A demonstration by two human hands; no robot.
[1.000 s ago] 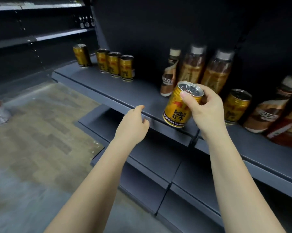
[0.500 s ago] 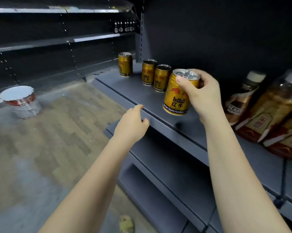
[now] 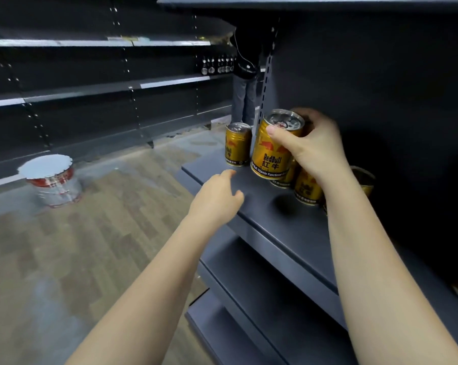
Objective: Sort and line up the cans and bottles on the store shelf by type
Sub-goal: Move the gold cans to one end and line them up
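Fingers [image 3: 274,133] of right hand [image 3: 312,146] grip shiny gold can [image 3: 272,154] upright, arm outstretched; left hand [image 3: 217,198] loosely curled, holds nothing, over matte grey shelf [image 3: 275,222].

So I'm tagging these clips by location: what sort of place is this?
Most likely a shop aisle being stocked. Long dark metal shelving runs along the far wall, mostly bare, with a few bottles. The near shelf holds matching gold cans, and the right hand holds another can.

Place: a shop aisle.
Shelving: dark metal shelves [image 3: 288,222] at right; long tiers with pale price strips [image 3: 64,43] across the upper left.
Stock: matching gold cans [image 3: 237,143] centre; bottles [image 3: 217,65] at top centre.
Floor: wood-look planks [image 3: 90,233] at lower left.
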